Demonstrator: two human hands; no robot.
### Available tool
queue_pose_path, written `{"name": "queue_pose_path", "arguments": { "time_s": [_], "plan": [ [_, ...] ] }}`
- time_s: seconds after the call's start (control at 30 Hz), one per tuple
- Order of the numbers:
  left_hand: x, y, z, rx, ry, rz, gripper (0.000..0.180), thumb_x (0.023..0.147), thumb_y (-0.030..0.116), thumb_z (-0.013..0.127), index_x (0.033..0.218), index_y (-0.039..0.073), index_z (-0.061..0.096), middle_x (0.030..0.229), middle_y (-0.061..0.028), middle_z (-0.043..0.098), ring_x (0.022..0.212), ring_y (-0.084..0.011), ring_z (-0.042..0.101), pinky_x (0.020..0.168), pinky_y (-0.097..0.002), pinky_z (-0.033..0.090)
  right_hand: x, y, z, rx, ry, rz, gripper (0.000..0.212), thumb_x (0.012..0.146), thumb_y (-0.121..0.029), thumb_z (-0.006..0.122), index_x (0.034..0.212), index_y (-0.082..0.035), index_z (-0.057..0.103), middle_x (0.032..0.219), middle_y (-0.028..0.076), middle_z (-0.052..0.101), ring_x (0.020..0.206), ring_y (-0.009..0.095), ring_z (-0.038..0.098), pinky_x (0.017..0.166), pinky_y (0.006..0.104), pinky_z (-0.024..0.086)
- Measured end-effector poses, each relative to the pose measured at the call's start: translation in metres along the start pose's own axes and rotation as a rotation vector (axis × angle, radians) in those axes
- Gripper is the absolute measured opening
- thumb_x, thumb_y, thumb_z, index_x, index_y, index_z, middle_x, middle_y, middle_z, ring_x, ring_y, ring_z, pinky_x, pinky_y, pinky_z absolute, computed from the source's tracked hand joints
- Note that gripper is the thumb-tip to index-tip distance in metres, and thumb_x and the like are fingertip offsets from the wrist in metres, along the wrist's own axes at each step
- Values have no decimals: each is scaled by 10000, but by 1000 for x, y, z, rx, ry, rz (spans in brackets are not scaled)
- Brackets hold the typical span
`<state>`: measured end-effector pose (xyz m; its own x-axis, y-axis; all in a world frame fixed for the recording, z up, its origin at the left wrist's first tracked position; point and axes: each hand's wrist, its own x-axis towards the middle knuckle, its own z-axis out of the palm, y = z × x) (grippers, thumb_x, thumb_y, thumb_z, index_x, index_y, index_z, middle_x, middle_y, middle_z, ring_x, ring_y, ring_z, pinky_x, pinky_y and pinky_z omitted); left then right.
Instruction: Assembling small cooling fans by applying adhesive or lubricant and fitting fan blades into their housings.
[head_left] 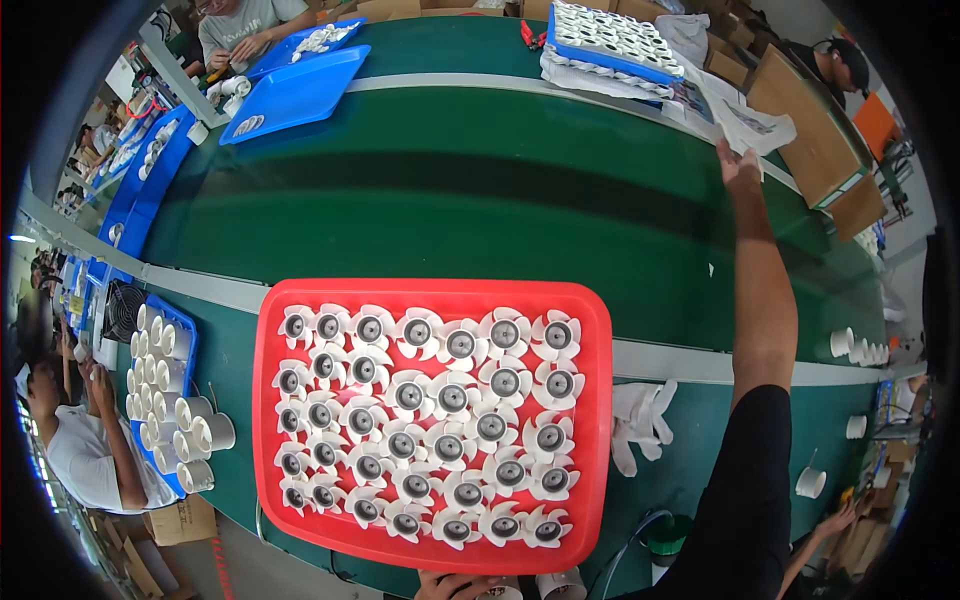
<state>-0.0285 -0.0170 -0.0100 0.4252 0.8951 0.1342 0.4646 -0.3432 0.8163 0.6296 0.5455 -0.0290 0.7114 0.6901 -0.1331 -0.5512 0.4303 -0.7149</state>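
A red tray (430,567) lies before me, filled with rows of white fan impellers (409,396) with grey hubs. My right arm stretches far across the green table, and my right hand (741,168) is at the near edge of a white cloth or sheet (755,127); its fingers look closed on that edge. My left hand (455,585) is at the bottom of the view, just below the tray's near rim. Beside it are white cylindrical parts (561,585). The frame's edge cuts off most of this hand, so its grip is hidden.
A white glove (641,425) lies right of the red tray. White cups (192,430) crowd a blue tray at left. Across the green belt (450,220) stand a blue tray (300,95), stacked trays of white parts (612,42) and red-handled pliers (531,36). Co-workers sit around.
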Motion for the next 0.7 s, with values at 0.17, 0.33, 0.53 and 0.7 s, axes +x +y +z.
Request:
{"name": "queue_pose_path", "arguments": {
  "time_s": [0.17, 0.33, 0.53, 0.7],
  "plan": [
    [14, 7, -13, 188, -47, 140, 610, 654, 369, 827, 1180, 131, 629, 1190, -78, 563, 1122, -324, 491, 932, -521, 362, -29, -13, 3, -383, 71, 33, 432, 1023, -345, 416, 1335, -47, 412, 1209, 305, 563, 990, 386, 660, 802, 428, 601],
    [20, 5, -18, 167, -132, 213, 600, 705, 423, 782, 1233, 183, 628, 1253, 11, 581, 1149, -244, 471, 992, -434, 358, -62, -51, -47, -817, -269, -223, 400, 992, -373, 511, 1236, -56, 505, 1044, 179, 669, 866, 275, 691, 736, 352, 583],
    [34, 11, -18, 75, -131, 247, 661, 771, 388, 735, 1362, 168, 537, 1342, 2, 528, 1221, -216, 428, 1044, -424, 326, -218, -116, -7, -1172, -374, -128, 341, 1006, -282, 509, 1263, -74, 592, 985, 61, 666, 795, 109, 625, 672, 246, 495],
    [32, 16, -21, 69, -143, 241, 719, 721, 384, 783, 1358, 173, 524, 1363, -1, 516, 1259, -238, 400, 1046, -465, 315, -470, -99, 70, -1280, -771, -259, 252, 989, -182, 528, 1162, -36, 639, 862, 42, 624, 741, 77, 571, 629, 231, 457]
  ]
}}
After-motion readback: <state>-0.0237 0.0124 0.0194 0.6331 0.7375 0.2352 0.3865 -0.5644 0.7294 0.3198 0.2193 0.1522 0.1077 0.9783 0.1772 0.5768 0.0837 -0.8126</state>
